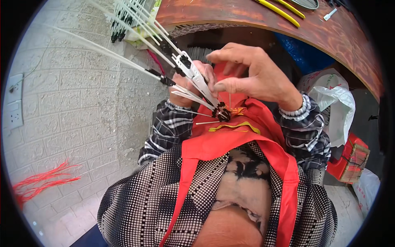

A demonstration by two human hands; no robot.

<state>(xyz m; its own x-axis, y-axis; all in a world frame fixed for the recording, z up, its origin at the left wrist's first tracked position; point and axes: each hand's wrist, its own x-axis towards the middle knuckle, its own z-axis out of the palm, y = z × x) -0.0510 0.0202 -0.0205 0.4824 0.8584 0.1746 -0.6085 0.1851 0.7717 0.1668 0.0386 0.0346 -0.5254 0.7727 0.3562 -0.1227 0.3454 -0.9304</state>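
Note:
An umbrella frame (193,76) with thin white ribs and black joints slants over my lap, its ribs fanning out to the upper left. Its dark hub (222,112) rests close to my red apron (251,142). My left hand (187,80) is closed around the ribs from behind, partly hidden by them. Just to the right of the frame hovers my right hand (259,74), thumb and fingers spread apart with a gap between them. Whether a fine thread lies near its fingertips is too small to tell.
A wooden table (230,14) curves across the far side, bearing yellow-handled pliers (282,11). More white ribs with black ends (121,24) are at the upper left, by a brick-patterned wall (70,90). At right are a white plastic bag (341,103) and a red container (345,154). Red strings (47,179) hang lower left.

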